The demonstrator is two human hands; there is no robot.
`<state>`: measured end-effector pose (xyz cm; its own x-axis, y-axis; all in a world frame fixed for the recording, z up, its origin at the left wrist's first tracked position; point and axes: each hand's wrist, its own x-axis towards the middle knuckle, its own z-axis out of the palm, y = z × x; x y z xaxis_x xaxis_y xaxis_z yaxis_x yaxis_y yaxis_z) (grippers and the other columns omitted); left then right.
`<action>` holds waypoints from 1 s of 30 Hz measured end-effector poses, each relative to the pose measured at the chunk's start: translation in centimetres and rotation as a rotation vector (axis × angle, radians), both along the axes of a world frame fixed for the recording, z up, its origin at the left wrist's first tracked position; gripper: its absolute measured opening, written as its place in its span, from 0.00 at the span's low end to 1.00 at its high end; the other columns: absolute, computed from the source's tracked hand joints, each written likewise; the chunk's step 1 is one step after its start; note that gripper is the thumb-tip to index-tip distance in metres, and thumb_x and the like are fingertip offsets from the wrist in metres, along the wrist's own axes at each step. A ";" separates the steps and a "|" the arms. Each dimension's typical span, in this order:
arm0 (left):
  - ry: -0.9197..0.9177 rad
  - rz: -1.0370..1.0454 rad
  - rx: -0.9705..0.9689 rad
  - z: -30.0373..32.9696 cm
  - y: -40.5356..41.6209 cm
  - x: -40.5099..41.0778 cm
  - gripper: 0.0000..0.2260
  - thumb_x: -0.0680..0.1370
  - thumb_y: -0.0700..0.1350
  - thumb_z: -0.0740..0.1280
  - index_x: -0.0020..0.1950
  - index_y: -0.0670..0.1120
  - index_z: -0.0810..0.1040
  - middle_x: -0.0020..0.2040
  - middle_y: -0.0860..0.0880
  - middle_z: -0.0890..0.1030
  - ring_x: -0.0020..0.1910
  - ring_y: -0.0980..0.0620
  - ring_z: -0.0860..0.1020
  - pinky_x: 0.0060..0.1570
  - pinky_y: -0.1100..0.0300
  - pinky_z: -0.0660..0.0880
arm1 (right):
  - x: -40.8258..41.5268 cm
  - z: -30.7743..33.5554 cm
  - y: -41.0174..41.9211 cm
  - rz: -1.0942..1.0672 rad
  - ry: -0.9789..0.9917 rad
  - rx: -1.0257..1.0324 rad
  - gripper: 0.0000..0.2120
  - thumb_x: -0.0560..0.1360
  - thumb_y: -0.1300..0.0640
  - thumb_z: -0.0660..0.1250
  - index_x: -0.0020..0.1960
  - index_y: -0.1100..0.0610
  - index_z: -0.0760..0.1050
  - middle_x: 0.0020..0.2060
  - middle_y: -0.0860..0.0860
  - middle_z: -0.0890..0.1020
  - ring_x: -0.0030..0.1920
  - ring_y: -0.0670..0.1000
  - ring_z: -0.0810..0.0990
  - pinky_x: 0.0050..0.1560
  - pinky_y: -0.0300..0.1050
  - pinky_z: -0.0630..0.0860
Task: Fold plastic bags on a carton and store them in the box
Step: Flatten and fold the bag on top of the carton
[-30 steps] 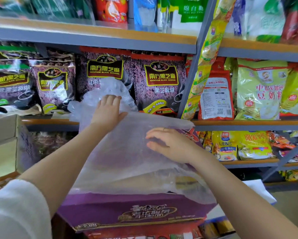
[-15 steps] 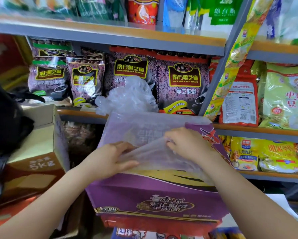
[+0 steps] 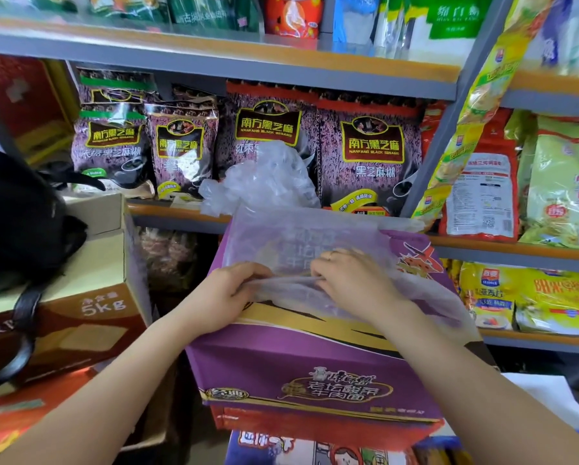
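Head view:

- Your left hand (image 3: 229, 293) is curled round the near edge of the clear plastic bag (image 3: 301, 236), with the thumb on top and the fingers tucked under the film, so it is grasping the bag.
- Your right hand (image 3: 351, 280) pinches the same raised edge just beside the left hand; its fingertips are bent onto the film and a ring shows on one finger.
- The plastic bag lies spread over the top of the purple carton (image 3: 301, 374). Its far edge reaches the carton's far edge, and its right side drapes past the carton's right edge, under your right forearm.
- The edge you hold is lifted off the carton top, about midway between the carton's near and far edges.
- The purple carton rests on a red carton (image 3: 315, 427), which shows below its near face.
- A crumpled heap of clear bags (image 3: 264, 179) sits on the shelf (image 3: 180, 213) just beyond the carton's far left corner, leaning against the dark sesame packets (image 3: 372, 152).
- An open brown box (image 3: 80, 283) marked 5kg stands to the left of the purple carton, apart from it. A black bag (image 3: 16, 223) rests on the box's left part, its strap hanging down the front.
- To the right of the grey shelf post (image 3: 449, 129), yellow and green food packets (image 3: 563, 182) fill the shelves.
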<state>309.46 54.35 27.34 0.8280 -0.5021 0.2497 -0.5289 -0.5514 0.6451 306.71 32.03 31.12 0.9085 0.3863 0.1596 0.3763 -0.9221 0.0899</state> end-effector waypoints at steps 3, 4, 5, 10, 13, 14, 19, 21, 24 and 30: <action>0.029 0.010 0.003 -0.2 0.7 0.3 0.23 0.70 0.25 0.57 0.59 0.43 0.77 0.54 0.54 0.77 0.55 0.58 0.74 0.52 0.81 0.64 | 0.4 -0.3 -1.4 -0.053 -0.051 -0.024 0.07 0.76 0.60 0.60 0.52 0.52 0.73 0.52 0.49 0.78 0.56 0.52 0.72 0.54 0.45 0.65; 0.046 0.019 -0.014 -0.2 0.8 0.4 0.23 0.71 0.25 0.56 0.58 0.44 0.77 0.53 0.55 0.78 0.54 0.59 0.75 0.51 0.81 0.64 | 0.3 -0.4 -1.7 -0.067 -0.058 0.005 0.07 0.77 0.59 0.60 0.53 0.51 0.72 0.53 0.48 0.77 0.57 0.51 0.72 0.55 0.45 0.65; 0.059 0.032 -0.038 -0.3 0.8 0.4 0.22 0.71 0.26 0.56 0.57 0.45 0.78 0.52 0.56 0.78 0.54 0.60 0.75 0.50 0.81 0.65 | 0.0 -0.3 -1.9 -0.074 -0.043 0.069 0.07 0.77 0.57 0.60 0.55 0.51 0.70 0.55 0.47 0.77 0.59 0.51 0.72 0.58 0.45 0.65; 0.057 0.077 -0.186 -0.2 0.3 0.6 0.14 0.77 0.31 0.58 0.54 0.44 0.77 0.50 0.52 0.79 0.44 0.71 0.74 0.46 0.80 0.65 | -2.2 -0.2 -0.8 0.209 -0.093 0.124 0.17 0.72 0.40 0.61 0.53 0.51 0.68 0.59 0.51 0.78 0.60 0.54 0.76 0.67 0.47 0.64; 0.010 0.054 -0.214 -0.1 0.2 0.5 0.20 0.74 0.26 0.55 0.47 0.52 0.73 0.49 0.54 0.80 0.46 0.72 0.74 0.45 0.78 0.67 | -1.9 -1.9 0.0 0.242 -0.172 -0.122 0.17 0.64 0.48 0.74 0.49 0.51 0.74 0.58 0.53 0.80 0.55 0.54 0.80 0.63 0.54 0.71; -0.003 0.040 -0.223 -0.2 0.2 0.5 0.21 0.73 0.26 0.55 0.44 0.54 0.71 0.50 0.55 0.80 0.48 0.71 0.75 0.47 0.76 0.69 | -1.8 -2.2 0.3 0.219 -0.185 -0.124 0.16 0.63 0.52 0.75 0.48 0.51 0.76 0.56 0.53 0.81 0.52 0.54 0.81 0.61 0.52 0.73; -0.005 -0.066 -0.253 -0.6 1.1 0.7 0.22 0.75 0.28 0.56 0.40 0.57 0.75 0.54 0.56 0.78 0.54 0.67 0.74 0.54 0.75 0.66 | -1.6 -2.9 -0.2 0.194 -0.363 -0.102 0.09 0.66 0.62 0.63 0.44 0.54 0.77 0.51 0.52 0.83 0.45 0.53 0.81 0.53 0.44 0.71; 0.015 -0.132 -0.149 -0.1 1.3 0.5 0.08 0.76 0.42 0.62 0.48 0.54 0.77 0.54 0.59 0.77 0.55 0.68 0.74 0.55 0.76 0.65 | -1.6 -2.4 -0.8 0.157 -0.325 -0.017 0.05 0.65 0.61 0.66 0.40 0.54 0.77 0.43 0.50 0.83 0.41 0.52 0.82 0.49 0.44 0.72; -0.150 -0.170 0.031 -0.1 1.5 0.4 0.18 0.70 0.59 0.64 0.52 0.49 0.79 0.51 0.60 0.77 0.52 0.66 0.74 0.53 0.76 0.66 | -1.6 -1.7 -1.4 0.115 -0.176 0.187 0.05 0.68 0.54 0.64 0.37 0.55 0.76 0.36 0.48 0.81 0.34 0.53 0.81 0.38 0.43 0.75; -0.294 -0.190 0.076 -0.5 2.1 0.5 0.17 0.70 0.57 0.65 0.45 0.43 0.80 0.45 0.52 0.81 0.42 0.59 0.77 0.44 0.67 0.73 | -1.5 -1.7 -4.0 -0.001 -0.161 0.124 0.07 0.69 0.51 0.65 0.35 0.52 0.78 0.35 0.45 0.81 0.36 0.52 0.80 0.44 0.45 0.74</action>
<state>310.00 56.48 26.86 0.6167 -0.6663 0.4191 -0.7833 -0.4663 0.4112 305.19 28.01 29.38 0.8676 0.3538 0.3493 0.3655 -0.9302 0.0343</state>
